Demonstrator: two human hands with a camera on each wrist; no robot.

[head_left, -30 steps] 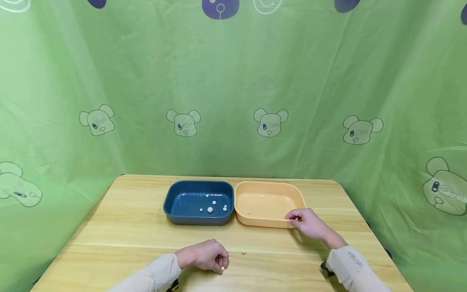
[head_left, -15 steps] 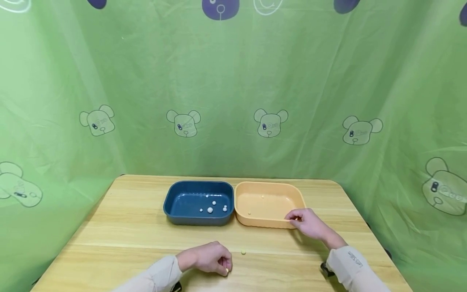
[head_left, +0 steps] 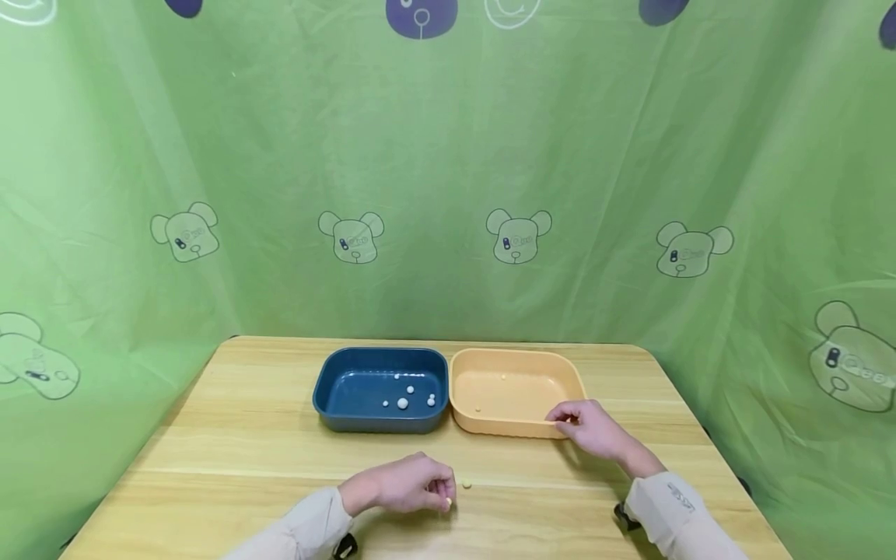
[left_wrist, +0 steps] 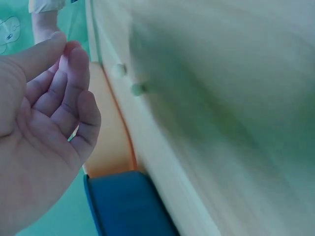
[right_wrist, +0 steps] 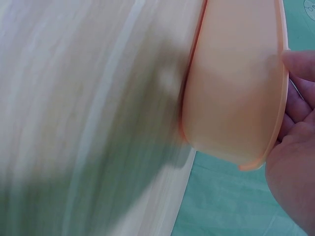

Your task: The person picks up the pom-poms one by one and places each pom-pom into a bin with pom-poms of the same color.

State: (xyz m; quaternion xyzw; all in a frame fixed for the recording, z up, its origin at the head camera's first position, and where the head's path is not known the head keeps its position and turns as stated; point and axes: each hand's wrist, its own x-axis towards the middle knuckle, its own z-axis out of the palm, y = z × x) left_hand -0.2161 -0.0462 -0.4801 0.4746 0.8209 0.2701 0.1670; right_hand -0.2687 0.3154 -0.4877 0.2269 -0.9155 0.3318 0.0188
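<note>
My left hand point(head_left: 409, 484) is just above the table near its front, thumb and forefinger pinching a small yellow ball point(head_left: 449, 502). In the left wrist view the fingertips hide it. A little beyond, a yellow ball point(head_left: 467, 484) lies on the wood; the left wrist view shows two pale balls point(left_wrist: 138, 89) there, blurred. My right hand point(head_left: 595, 428) grips the near right rim of the orange bin point(head_left: 504, 426), thumb outside and fingers inside. A couple of tiny yellowish balls point(head_left: 503, 377) lie on that bin's floor.
Close against the orange bin's left side stands a dark blue bin point(head_left: 381, 424) holding several white balls point(head_left: 402, 404) of different sizes. Both sit towards the back of the wooden table point(head_left: 231, 435). A green curtain point(head_left: 434, 140) surrounds the table's back and sides.
My left hand has slid right and slightly away from me, carrying the pinched yellow ball closer to the one on the table. The right hand stays on the orange bin's rim.
</note>
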